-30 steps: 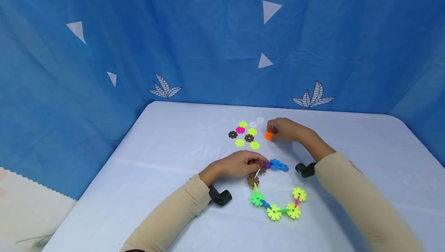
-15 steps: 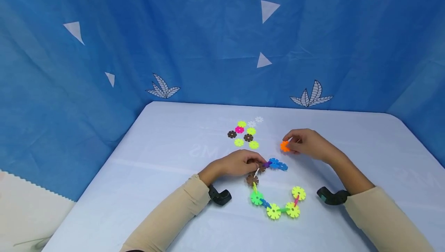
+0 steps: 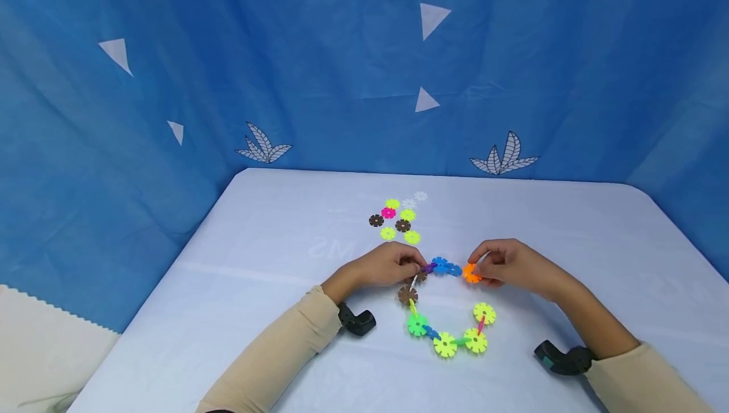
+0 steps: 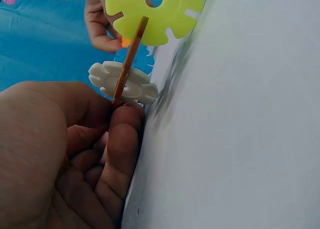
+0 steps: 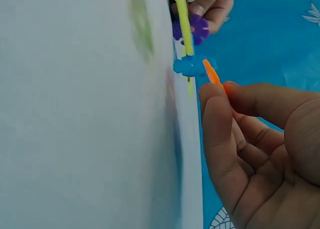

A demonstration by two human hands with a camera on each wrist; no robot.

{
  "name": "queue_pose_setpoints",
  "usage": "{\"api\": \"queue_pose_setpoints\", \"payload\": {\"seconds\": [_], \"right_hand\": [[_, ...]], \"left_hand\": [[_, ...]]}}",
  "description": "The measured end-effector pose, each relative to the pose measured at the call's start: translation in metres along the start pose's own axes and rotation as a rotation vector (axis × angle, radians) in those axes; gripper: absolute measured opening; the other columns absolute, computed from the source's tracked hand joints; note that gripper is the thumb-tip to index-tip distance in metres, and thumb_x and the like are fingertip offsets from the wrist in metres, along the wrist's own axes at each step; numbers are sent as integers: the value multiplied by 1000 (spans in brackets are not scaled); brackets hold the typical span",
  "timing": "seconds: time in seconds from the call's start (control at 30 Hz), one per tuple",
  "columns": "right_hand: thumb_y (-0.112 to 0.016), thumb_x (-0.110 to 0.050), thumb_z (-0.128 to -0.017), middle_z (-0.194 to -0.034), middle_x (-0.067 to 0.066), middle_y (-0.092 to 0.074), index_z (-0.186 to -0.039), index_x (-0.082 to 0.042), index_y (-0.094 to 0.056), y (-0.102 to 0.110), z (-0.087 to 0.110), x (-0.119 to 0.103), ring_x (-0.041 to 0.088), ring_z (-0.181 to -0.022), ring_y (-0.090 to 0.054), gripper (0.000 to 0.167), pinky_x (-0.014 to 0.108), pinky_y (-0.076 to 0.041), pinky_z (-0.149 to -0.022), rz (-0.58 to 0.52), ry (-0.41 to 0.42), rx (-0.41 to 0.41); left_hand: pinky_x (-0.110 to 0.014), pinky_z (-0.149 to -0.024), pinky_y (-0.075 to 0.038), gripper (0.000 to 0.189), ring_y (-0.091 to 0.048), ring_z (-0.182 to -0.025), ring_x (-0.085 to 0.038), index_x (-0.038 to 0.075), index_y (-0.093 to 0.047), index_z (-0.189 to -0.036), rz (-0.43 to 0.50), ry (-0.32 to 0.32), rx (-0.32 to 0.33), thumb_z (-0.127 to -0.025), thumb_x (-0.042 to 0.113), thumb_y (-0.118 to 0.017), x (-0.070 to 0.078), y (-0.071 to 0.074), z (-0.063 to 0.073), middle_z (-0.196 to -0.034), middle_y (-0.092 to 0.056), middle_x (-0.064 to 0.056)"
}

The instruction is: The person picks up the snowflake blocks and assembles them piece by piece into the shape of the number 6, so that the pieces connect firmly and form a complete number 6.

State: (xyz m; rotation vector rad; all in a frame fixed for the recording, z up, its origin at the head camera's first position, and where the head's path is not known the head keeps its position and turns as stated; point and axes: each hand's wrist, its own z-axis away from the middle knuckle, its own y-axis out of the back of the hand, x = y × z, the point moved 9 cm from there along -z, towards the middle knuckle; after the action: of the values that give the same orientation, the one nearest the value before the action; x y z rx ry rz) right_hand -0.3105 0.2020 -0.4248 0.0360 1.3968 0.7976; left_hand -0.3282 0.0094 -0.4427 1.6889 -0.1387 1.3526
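Note:
A curved chain of linked snowflake discs (image 3: pixel 445 345) lies on the table in the head view, in yellow, green, blue, brown, white and purple. My left hand (image 3: pixel 387 264) pinches the chain near a brown disc and the purple disc (image 5: pixel 200 30). Two blue discs (image 3: pixel 440 265) form the chain's upper end. With thumb and fingertips my right hand (image 3: pixel 515 266) pinches an orange snowflake disc (image 3: pixel 471 273). That disc stands edge-on in the right wrist view, close to a blue disc (image 5: pixel 189 66); whether they touch I cannot tell. A white disc (image 4: pixel 120 81) crosses a brown one above my left fingertips.
Several loose discs, among them a pink disc (image 3: pixel 388 212), a dark brown disc (image 3: pixel 376 220) and a white disc (image 3: pixel 421 196), lie behind my left hand. The white table (image 3: pixel 273 236) ends at a blue curtain (image 3: pixel 342 84).
My right hand has carried the orange disc from beside the loose discs toward me and slightly right, to the chain's blue end. The left hand has kept its grip on the chain.

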Motion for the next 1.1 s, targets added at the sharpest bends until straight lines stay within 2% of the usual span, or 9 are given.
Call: {"api": "queue_pose_setpoints", "payload": {"seconds": [0.2,0.33,0.6,0.8,0.97,1.03,1.1], "right_hand": [[-69,-11,-97,-90,13,-69,-111,2,-65,-11,-4,10,30,-78,-68,19,33,-59,-74,-88,-31,-20],[-68,-10,-98,-90,13,-68,-111,2,-65,-12,-6,16,28,-77,-67,18,33,-59,-74,-123,-66,-4],[-66,-11,-99,-92,12,-68,-112,0,-69,-9,-6,15,27,-77,-65,17,32,-58,-72,-106,-68,9],[-64,-9,-100,-94,10,-68,-116,1,-71,-10,-7,12,26,-78,-63,20,31,-58,-71,-86,-46,3],[-68,-9,-98,-96,10,-70,-116,0,-70,-10,-9,12,27,-78,-65,21,30,-58,-73,-88,-50,26],[-69,-8,-97,-96,11,-70,-116,1,-68,-10,-9,12,27,-80,-66,22,31,-58,-74,-102,-43,33],[-70,-7,-96,-97,11,-70,-116,2,-67,-10,-9,10,27,-81,-66,22,31,-58,-75,-111,-37,37]], "left_hand": [[-25,-72,-48,20,-56,-76,-10,10,-74,-111,-2,-6,-2,-101,7,-56,-1,0,0,-88,-67,7],[-23,-72,-47,23,-54,-76,-9,8,-71,-116,-17,-26,-9,-99,3,-56,2,0,0,-90,-65,6],[-22,-73,-47,26,-53,-76,-8,6,-67,-124,-16,-39,-25,-99,3,-59,7,-1,0,-92,-61,3],[-25,-75,-48,17,-55,-79,-10,11,-72,-111,36,-26,-44,-102,10,-59,6,-2,2,-92,-66,5],[-26,-73,-47,18,-55,-77,-12,14,-73,-98,80,-2,-29,-105,18,-57,3,0,1,-83,-64,2],[-27,-71,-48,16,-56,-74,-13,12,-71,-100,96,7,-15,-105,18,-56,3,1,1,-81,-63,0],[-28,-70,-48,15,-57,-72,-14,9,-68,-109,107,15,-4,-105,18,-57,2,1,0,-80,-64,-1]]}}
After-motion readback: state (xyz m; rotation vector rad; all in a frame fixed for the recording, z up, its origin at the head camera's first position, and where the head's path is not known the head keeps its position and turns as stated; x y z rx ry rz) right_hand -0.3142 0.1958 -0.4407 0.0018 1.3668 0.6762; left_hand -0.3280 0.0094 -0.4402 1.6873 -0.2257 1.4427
